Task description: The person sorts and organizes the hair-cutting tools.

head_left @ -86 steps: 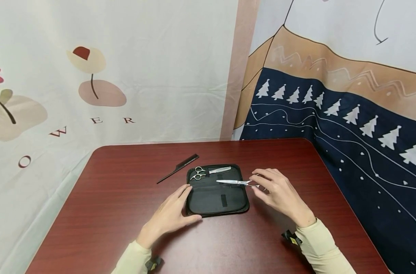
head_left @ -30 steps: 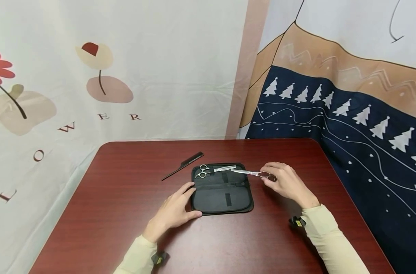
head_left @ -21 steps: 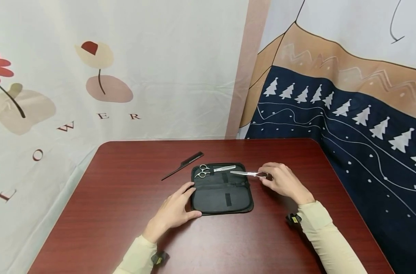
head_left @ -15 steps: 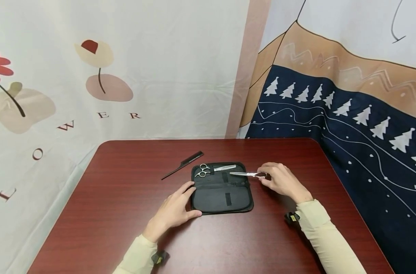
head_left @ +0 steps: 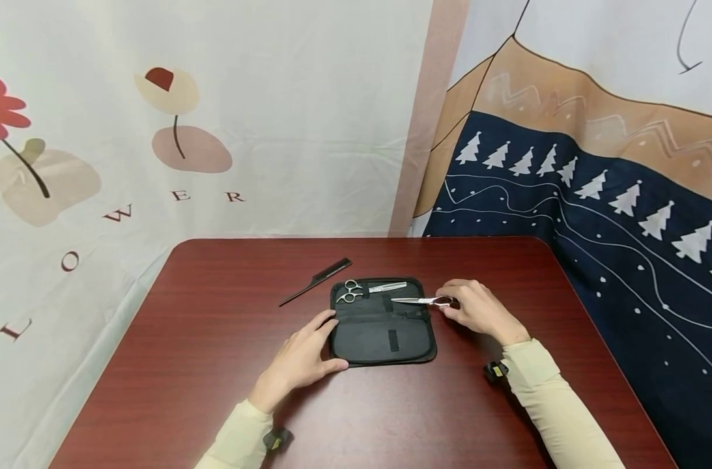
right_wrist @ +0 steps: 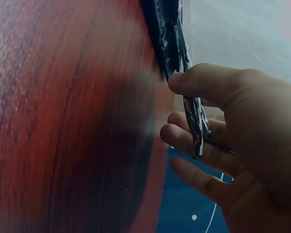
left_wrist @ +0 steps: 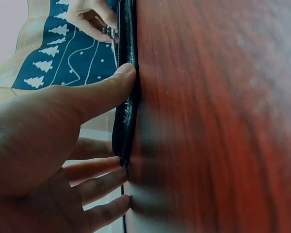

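Note:
A black zip case [head_left: 364, 343] lies unfolded on the table. In its upper part sits a pair of thinning scissors [head_left: 385, 287], tucked under a strap. My right hand [head_left: 479, 309] pinches the handle end of a second pair of scissors [head_left: 411, 301] between thumb and fingers. Their blades point left over the case's upper right part, near an elastic loop. The right wrist view shows the handle rings [right_wrist: 196, 126] below the thumb. At the case's lower left corner rests my left hand [head_left: 297, 358], fingers extended along the left side, thumb on the near edge [left_wrist: 127, 104].
Behind the case to the left, a black tail comb [head_left: 326, 273] lies on the reddish-brown table [head_left: 215, 293]. A pale printed curtain [head_left: 309, 130] and a navy one with trees [head_left: 625, 260] hang beyond the table edges.
Within the last second my right hand has moved left and slightly down, bringing the scissors further over the case. My left hand stays at the case's corner.

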Motion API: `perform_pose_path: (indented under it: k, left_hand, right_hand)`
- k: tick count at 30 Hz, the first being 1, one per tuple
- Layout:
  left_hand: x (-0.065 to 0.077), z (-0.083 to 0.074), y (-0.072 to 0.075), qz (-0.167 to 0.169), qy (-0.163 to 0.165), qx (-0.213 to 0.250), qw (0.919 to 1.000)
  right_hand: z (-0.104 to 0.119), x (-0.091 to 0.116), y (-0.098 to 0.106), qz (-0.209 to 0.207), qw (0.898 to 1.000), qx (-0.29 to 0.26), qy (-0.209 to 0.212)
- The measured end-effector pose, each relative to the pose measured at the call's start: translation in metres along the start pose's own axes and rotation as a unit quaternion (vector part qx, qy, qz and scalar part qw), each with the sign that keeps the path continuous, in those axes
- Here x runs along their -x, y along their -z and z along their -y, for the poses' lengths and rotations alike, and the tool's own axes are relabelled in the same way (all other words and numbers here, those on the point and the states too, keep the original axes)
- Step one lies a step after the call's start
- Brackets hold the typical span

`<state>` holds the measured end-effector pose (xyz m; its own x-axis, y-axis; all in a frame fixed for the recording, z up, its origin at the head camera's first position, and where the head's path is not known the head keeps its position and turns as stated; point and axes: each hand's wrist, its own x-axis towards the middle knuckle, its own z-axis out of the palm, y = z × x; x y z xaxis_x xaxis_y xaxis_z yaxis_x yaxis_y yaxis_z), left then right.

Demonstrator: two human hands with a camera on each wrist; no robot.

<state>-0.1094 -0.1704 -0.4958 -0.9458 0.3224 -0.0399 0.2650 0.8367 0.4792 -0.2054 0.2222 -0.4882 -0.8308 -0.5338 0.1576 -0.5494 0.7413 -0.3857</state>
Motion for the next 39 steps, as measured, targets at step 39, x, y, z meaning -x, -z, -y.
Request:
perform_pose_path:
  k: [39]
  left_hand:
    - [-0.001,0.001,0.0,0.002,-0.003,0.002,1.0]
  right_hand:
    - [0.021,-0.035,-0.019,0.023,0.995,0.052,0.077]
